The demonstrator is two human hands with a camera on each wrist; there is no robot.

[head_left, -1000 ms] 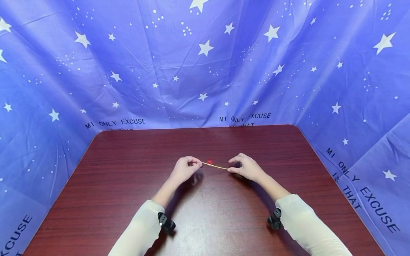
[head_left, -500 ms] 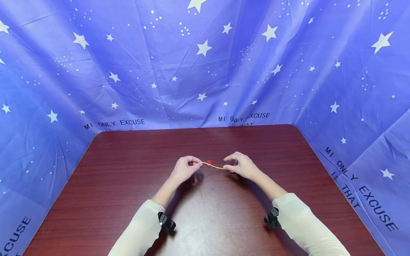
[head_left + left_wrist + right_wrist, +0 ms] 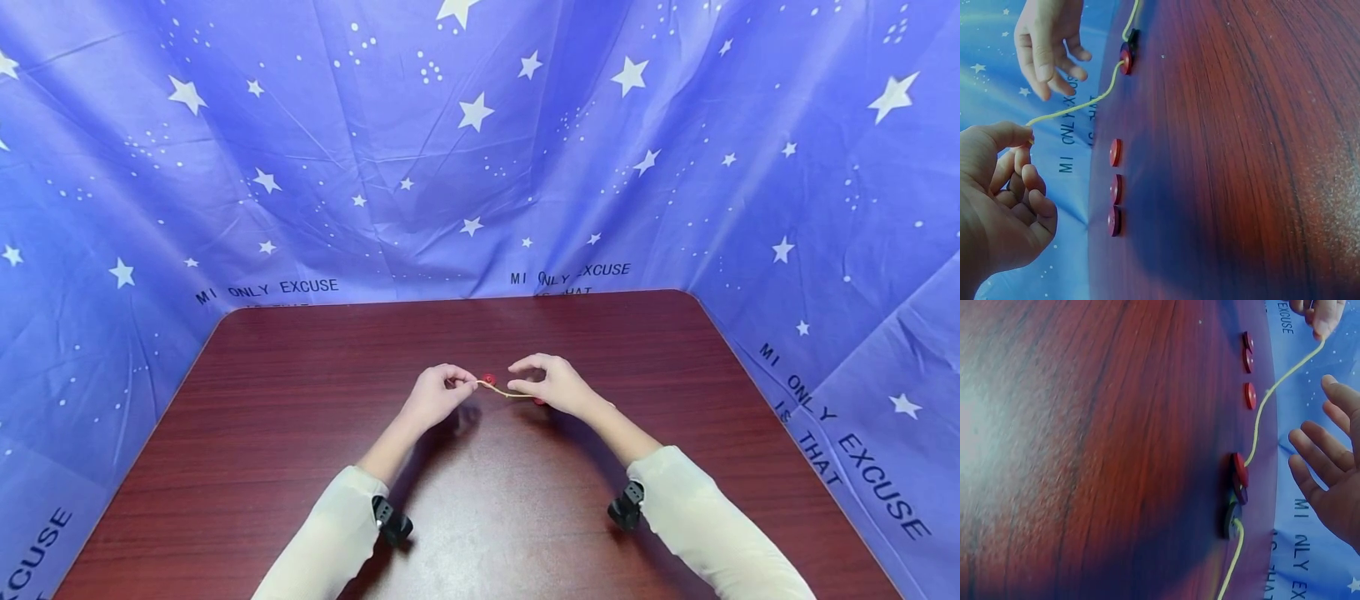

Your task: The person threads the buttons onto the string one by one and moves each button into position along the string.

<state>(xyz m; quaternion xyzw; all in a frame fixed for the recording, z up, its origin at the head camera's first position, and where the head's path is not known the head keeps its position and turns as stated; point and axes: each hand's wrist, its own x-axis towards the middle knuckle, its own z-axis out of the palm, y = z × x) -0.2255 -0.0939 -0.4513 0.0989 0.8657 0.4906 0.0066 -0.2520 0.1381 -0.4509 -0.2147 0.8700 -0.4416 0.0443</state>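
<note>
My left hand (image 3: 438, 396) pinches one end of a thin yellow cord (image 3: 1069, 112) between thumb and index finger. From there the cord runs down to a threaded red button (image 3: 1239, 469) lying on the table. A dark button (image 3: 1232, 520) sits on the same cord just past it, and the cord trails on beyond. My right hand (image 3: 558, 387) hovers near the cord with its fingers spread apart, holding nothing. In the left wrist view, it hangs above the threaded buttons.
Three loose buttons stand out in the left wrist view: a red button (image 3: 1115, 152), another (image 3: 1115, 189) and a darker one (image 3: 1114, 221), in a row. The dark-red wooden table (image 3: 300, 467) ends at a blue star-printed curtain (image 3: 420, 150).
My right hand has moved left toward my left hand, with fingers apart. The cord sags more than before, and a red button has come into view under the right hand.
</note>
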